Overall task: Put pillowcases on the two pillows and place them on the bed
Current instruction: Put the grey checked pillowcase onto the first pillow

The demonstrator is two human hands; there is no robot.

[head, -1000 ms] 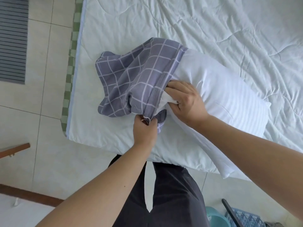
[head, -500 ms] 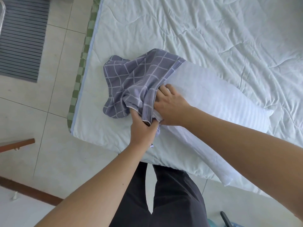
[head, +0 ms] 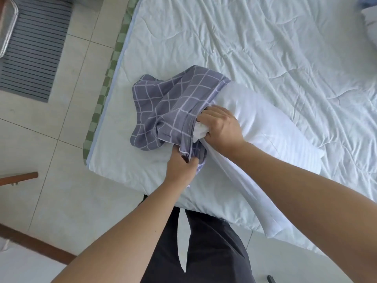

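A white pillow (head: pixel 271 127) lies across the near corner of the bed (head: pixel 265 48). A purple-grey checked pillowcase (head: pixel 173 103) covers its left end in bunched folds. My left hand (head: pixel 181 168) pinches the pillowcase's open hem near the bed's front edge. My right hand (head: pixel 221 125) grips a bunched corner of the pillow right at the pillowcase's opening. A second pillow (head: pixel 370 21) shows partly at the far right edge of the bed.
The bed carries a wrinkled white quilt. Tiled floor (head: pixel 61 139) lies to the left, with a grey striped mat (head: pixel 34 50) at the upper left. A wooden piece (head: pixel 18 177) juts in at the left. My dark trousers (head: pixel 204 242) stand against the bed's front edge.
My right hand drew back from inside the pillowcase opening and now grips the pillow's bunched corner at the hem. My left hand keeps its pinch on the hem.
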